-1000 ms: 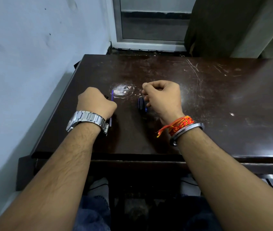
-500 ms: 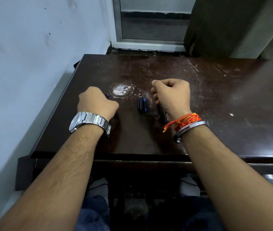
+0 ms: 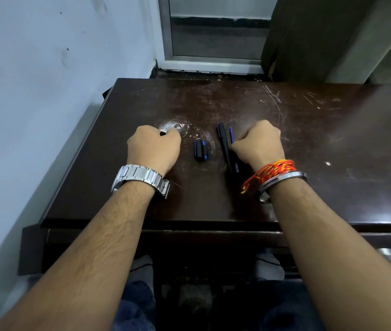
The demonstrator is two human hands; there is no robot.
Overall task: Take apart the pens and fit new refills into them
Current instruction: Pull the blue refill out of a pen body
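My left hand (image 3: 154,149) is a closed fist on the dark table (image 3: 333,139), and a small black pen part (image 3: 163,133) pokes out past its knuckles. Two short black-and-blue pen caps (image 3: 200,150) lie side by side between my hands. A long black pen barrel (image 3: 223,142) and a thin blue refill (image 3: 231,134) lie close together just right of the caps. My right hand (image 3: 257,144) is curled, with its fingertips pressed on the barrel and the refill. Their lower ends run under that hand.
A pale wall runs along the table's left edge. A metal-framed door or window (image 3: 213,32) stands behind the far edge, with a dark curtain (image 3: 309,37) to its right. My knees show below the table's front edge (image 3: 189,225).
My right hand has moved right, away from the caps, and the black barrel and blue refill now show at its fingertips. My left hand has stayed in place, still closed.
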